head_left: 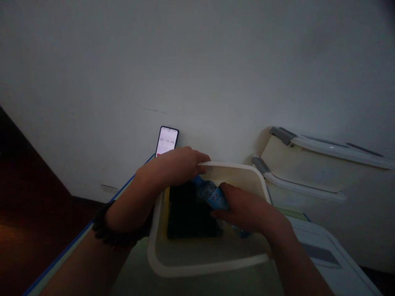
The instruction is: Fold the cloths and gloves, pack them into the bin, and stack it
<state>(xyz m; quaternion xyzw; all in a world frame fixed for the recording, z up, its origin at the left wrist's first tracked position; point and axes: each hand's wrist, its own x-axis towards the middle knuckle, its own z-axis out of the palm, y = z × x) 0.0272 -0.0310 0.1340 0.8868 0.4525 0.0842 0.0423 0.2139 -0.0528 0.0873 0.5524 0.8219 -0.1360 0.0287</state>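
Observation:
A cream plastic tub [197, 265] sits in front of me on a pale surface. My left hand [175, 164] reaches over it, fingers curled onto the tub's far rim. My right hand [247, 207] is inside the tub, closed round a clear plastic bottle [210, 193] with a blue label, held tilted with its cap toward the far left. A dark folded item [188, 218] lies on the tub's bottom beneath the bottle. A dark beaded band circles my left wrist.
A phone [167, 141] with a lit timer screen leans on the white wall behind the tub. Two cream lidded bins [308, 168] with grey latches stand at the right. A white lid [324, 250] lies near my right forearm. Dark floor lies at the left.

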